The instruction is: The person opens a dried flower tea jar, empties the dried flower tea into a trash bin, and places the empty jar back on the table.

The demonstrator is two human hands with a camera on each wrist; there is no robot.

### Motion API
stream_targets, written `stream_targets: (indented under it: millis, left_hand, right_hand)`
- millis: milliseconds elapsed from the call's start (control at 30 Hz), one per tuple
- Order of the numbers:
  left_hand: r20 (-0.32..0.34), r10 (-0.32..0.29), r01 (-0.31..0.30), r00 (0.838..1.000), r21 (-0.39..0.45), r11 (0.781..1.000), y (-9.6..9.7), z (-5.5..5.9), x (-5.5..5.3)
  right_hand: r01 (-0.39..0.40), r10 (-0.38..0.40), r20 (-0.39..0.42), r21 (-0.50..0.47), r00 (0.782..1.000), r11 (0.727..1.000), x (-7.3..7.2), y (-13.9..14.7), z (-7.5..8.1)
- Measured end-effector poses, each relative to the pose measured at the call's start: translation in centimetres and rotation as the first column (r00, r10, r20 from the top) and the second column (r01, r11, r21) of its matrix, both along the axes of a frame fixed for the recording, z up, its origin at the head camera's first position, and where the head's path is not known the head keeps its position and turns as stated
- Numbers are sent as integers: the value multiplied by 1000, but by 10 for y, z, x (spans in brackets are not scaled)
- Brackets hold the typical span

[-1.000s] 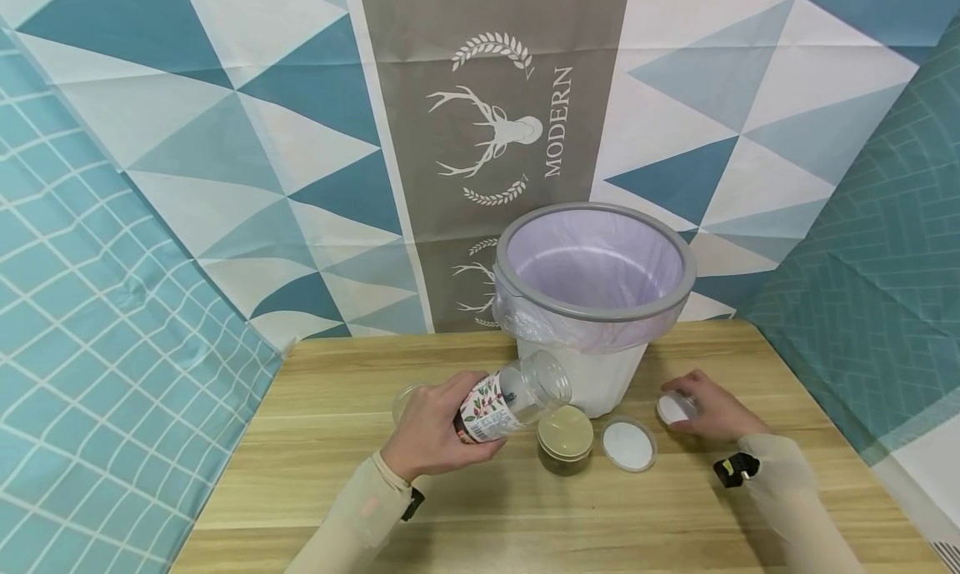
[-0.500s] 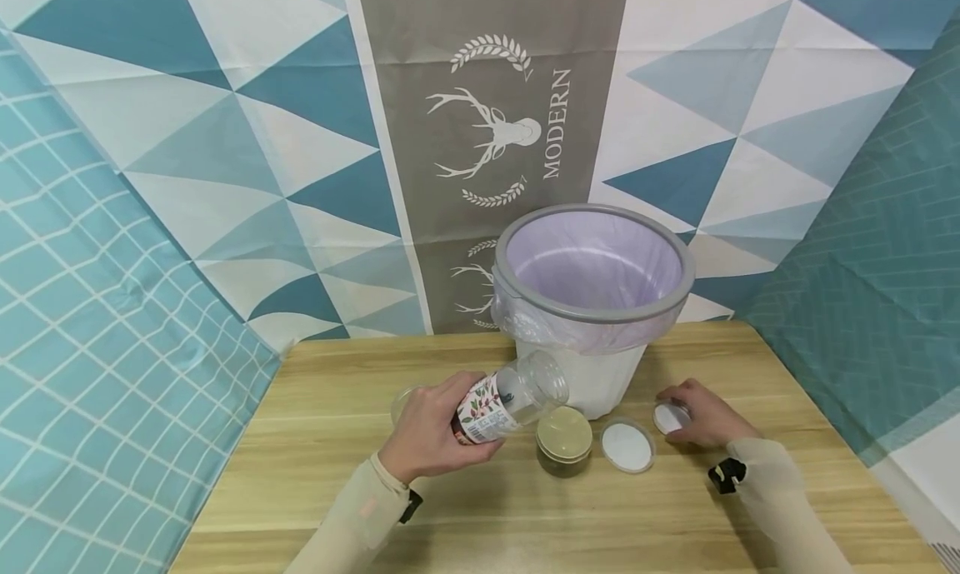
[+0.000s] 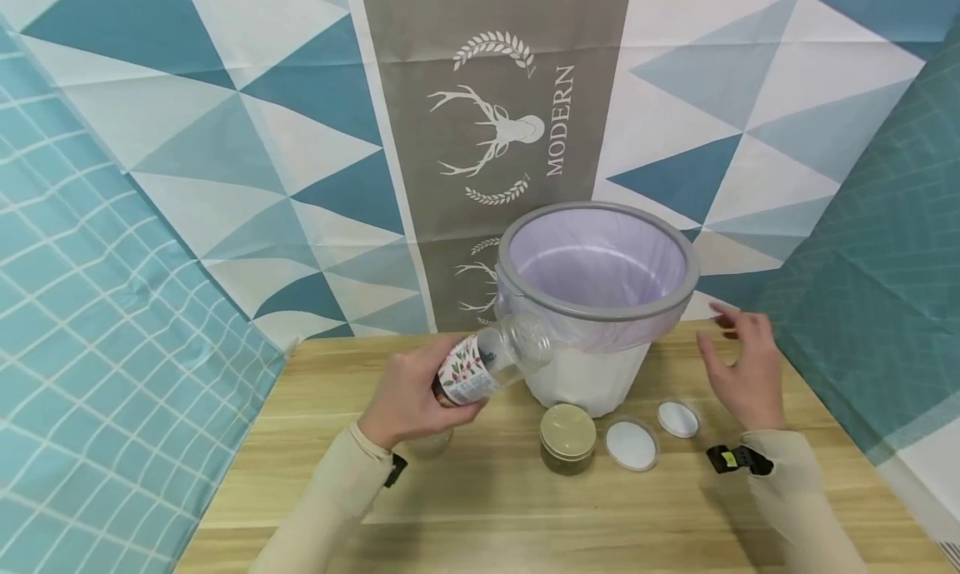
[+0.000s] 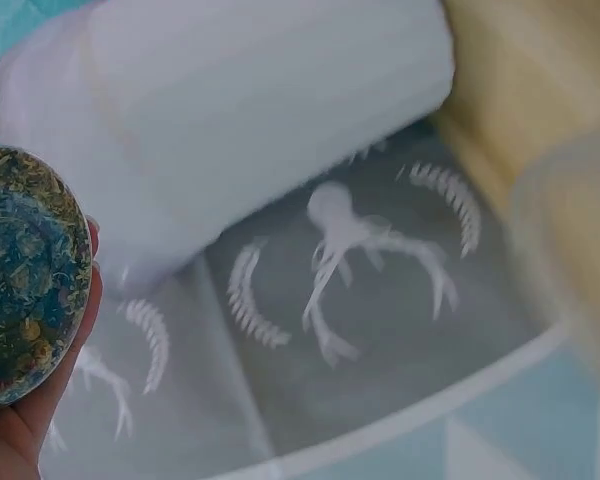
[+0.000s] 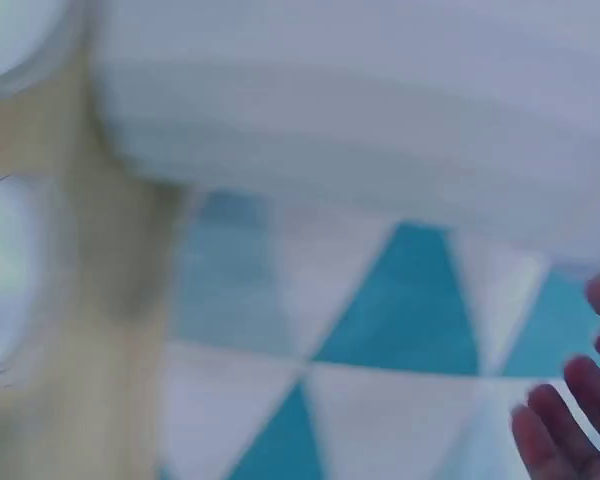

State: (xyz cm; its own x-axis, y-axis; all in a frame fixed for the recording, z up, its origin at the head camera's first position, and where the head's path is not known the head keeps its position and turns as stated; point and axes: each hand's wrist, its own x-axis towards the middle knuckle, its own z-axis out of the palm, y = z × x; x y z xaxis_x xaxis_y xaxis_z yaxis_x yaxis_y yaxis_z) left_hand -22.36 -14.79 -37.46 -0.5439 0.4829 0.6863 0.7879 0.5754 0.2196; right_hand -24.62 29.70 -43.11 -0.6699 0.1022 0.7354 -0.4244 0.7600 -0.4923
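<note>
My left hand point(image 3: 411, 395) grips a clear jar point(image 3: 471, 372) with a leaf-and-berry label. The jar is tilted, its mouth toward the front of the lined bin point(image 3: 588, 374). In the left wrist view the base of this jar point(image 4: 25, 280) shows dried, herb-like bits inside. My right hand point(image 3: 748, 370) is raised to the right of the bin, fingers spread and holding nothing. Nearest below it on the table is a small round white-centred lid point(image 3: 678, 420). In the right wrist view, fingertips point(image 5: 580, 420) show at the lower right.
A larger white-centred lid point(image 3: 632, 445) lies beside a gold-topped container point(image 3: 567, 432) in front of the bin. A clear round piece point(image 3: 433, 442), partly hidden, sits under my left hand. Patterned cloth point(image 3: 300, 141) hangs behind the wooden table point(image 3: 525, 516).
My right hand has let go of the small lid, now lying on the table, and has risen beside the bin. My left hand has moved up and left with the jar.
</note>
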Motion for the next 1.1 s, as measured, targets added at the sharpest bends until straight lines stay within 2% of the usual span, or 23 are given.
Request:
stream_targets:
  millis: [67,200,267,400,533,633,800,933,1100]
  left_hand:
    - [-32,2,-2,999,-3,1000,-4,12,-7]
    - [-105,36,-39,994,-23,999,-12,37,-19]
    - [-137,67,-74,988,-41,996,-16,51,-24]
    - [-139,110,-119,984,-61,991,-23,78,-35]
    - [-123,151,-160,981,-63,985,-27,99,-46]
    - [-115,185,-193,976,-55,980,-29,109,-53]
    - [-126,227,-232,966,-29,972,-29,120,-64]
    - [-148,258,-266,955,-36,963,-31,128,-71]
    - [-158,306,-314,939,-33,949,-34,143,-78]
  right_hand:
    - [8,-12,-110,-44,994,999,4,-7,16]
    - [-58,38,-260,-72,965,996,10,-27,46]
    - [-109,86,-313,-55,946,993,11,-40,57]
    - [-175,183,-377,55,908,983,8,-67,72]
    - [-204,263,-379,189,888,961,2,-89,78]
    - [-210,296,-354,261,887,942,-2,-101,80]
    - [-210,310,-342,298,887,931,-7,-111,80]
    - [-178,291,-354,318,889,931,-9,-115,79]
    - [-152,273,-347,338,897,929,-10,-116,80]
